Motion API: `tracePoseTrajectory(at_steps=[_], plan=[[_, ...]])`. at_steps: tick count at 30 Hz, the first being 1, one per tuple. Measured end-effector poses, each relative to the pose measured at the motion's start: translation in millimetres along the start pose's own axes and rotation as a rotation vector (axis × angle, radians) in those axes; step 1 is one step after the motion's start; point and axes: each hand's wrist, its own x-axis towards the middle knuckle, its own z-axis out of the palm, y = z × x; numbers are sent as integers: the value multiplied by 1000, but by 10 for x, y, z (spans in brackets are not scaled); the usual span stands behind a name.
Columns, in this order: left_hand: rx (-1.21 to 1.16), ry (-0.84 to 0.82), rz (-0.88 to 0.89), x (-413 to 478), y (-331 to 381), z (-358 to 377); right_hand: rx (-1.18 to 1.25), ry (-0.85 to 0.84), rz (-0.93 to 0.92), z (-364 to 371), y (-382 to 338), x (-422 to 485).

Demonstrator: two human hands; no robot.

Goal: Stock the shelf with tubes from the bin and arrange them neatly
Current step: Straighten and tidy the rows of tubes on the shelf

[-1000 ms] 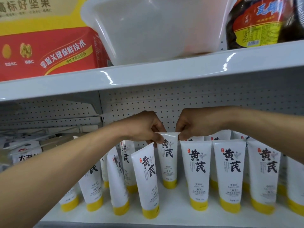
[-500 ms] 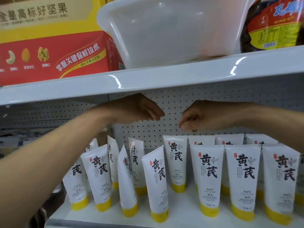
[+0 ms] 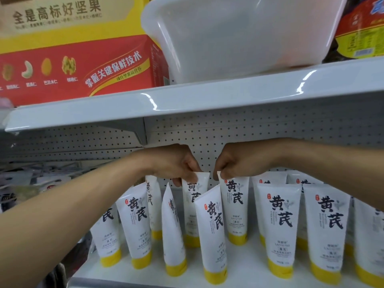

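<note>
— White tube (image 3: 192,190): who has it?
— Left hand (image 3: 176,164) pinches its top. Right hand (image 3: 239,162) pinches the next tube (image 3: 235,204), just beside. Other tubes (image 3: 278,225) stand below both hands on the shelf (image 3: 246,265); bin (image 3: 239,38) overhead.

White shelf (image 3: 245,265), upright tubes (image 3: 279,229)

your tubes (image 3: 279,225) are white with yellow caps (image 3: 279,269), big dark navy characters and a small red seal. your shelf (image 3: 207,96) is glossy pale grey-white. the back panel (image 3: 270,125) is pale grey with a regular grid of dark dots. the box (image 3: 83,65) is red and yellow with pale lettering. the bin (image 3: 239,34) is milky translucent white. the jar (image 3: 359,28) is dark with a red and yellow label.
</note>
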Motion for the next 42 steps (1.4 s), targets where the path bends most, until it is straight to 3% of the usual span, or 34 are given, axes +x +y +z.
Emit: tracePoseTrajectory(at_steps=[10, 33, 36, 39, 42], plan=[[-65, 35, 77, 105, 16, 68, 79, 16, -26, 16, 20, -27], [-58, 35, 56, 33, 109, 105, 117, 9, 13, -18, -21, -106], [8, 118, 77, -50, 168, 58, 116, 150, -10, -64, 16, -192], [70, 341, 143, -212, 330, 55, 124, 301, -52, -103, 39, -355], [184, 448, 91, -444, 552, 129, 119, 359, -73, -126, -1, -588]])
